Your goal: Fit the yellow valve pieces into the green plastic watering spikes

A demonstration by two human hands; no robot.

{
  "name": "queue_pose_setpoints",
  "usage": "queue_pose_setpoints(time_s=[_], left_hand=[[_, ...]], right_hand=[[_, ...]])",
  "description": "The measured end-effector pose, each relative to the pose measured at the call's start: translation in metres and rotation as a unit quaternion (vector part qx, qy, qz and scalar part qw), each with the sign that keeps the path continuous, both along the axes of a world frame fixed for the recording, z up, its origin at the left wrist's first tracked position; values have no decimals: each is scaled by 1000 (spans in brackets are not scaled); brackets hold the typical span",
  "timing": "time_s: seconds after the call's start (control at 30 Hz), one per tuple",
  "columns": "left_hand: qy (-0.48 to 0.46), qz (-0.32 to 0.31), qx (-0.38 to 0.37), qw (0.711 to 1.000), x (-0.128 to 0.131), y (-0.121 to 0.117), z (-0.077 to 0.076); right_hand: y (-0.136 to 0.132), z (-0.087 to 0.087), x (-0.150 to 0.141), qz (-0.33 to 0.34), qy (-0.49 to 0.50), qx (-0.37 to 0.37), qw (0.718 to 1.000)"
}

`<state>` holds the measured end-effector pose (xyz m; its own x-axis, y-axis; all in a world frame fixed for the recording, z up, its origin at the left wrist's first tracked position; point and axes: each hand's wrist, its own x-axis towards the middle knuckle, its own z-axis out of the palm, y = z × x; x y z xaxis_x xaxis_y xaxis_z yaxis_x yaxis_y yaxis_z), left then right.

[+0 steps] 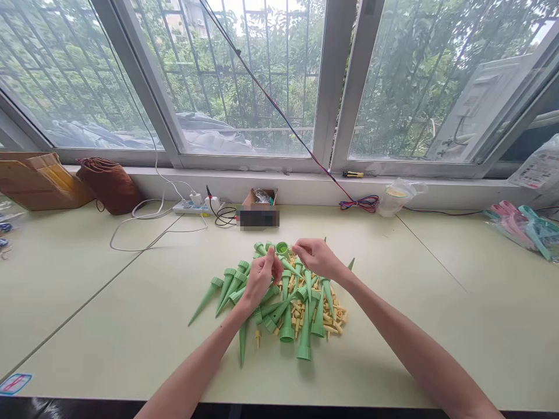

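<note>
Both hands are over a pile of green plastic spikes [287, 317] with ribbed, cup-like ends and small yellow plastic fittings [334, 320]. My left hand [261, 278] is closed, thumb up and fingers curled, at the pile's left side; what it holds is hidden. Just right of its thumb a round green spike opening [282, 249] faces up; I cannot tell whether the hand grips that spike. My right hand [318, 257] pinches thumb and forefinger together right of this opening; anything between its fingertips is too small to name. One yellow fitting [257, 337] stands apart in front.
Along the windowsill are a power strip [192, 206] with plugs and cables, a small cardboard box [271, 196], a coiled cable [362, 203] and a plastic-wrapped cup [391, 199]. A brown pouch [111, 185] and a carton [39, 183] are left. Bagged pink and teal items [524, 227] lie right.
</note>
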<state>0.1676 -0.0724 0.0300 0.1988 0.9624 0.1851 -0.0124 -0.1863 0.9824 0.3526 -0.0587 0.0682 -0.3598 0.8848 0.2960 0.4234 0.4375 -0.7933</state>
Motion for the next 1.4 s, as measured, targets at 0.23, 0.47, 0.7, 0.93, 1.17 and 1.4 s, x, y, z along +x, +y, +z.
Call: queue_pose_setpoints(time_s=[0.23,0.47,0.7,0.93,1.17,1.4], left_hand=[[-65,-66,-88,992,-2,2,-1],[-107,-134,-119,978,-5,3,1],[-65,-148,-78,984,-5,3,0],[92,-99,75,988,-4,0,-1],[222,9,311,924,-3,2,-14],[273,44,380,883,-2,4,-20]], right_hand=[[-1,-2,0,42,-3,-2,999],[0,0,2,28,-5,0,1000],[3,-2,3,7,-23,39,999],[2,1,6,9,-51,37,998],[3,-1,7,11,-83,24,996],[5,-7,3,6,-80,26,996]])
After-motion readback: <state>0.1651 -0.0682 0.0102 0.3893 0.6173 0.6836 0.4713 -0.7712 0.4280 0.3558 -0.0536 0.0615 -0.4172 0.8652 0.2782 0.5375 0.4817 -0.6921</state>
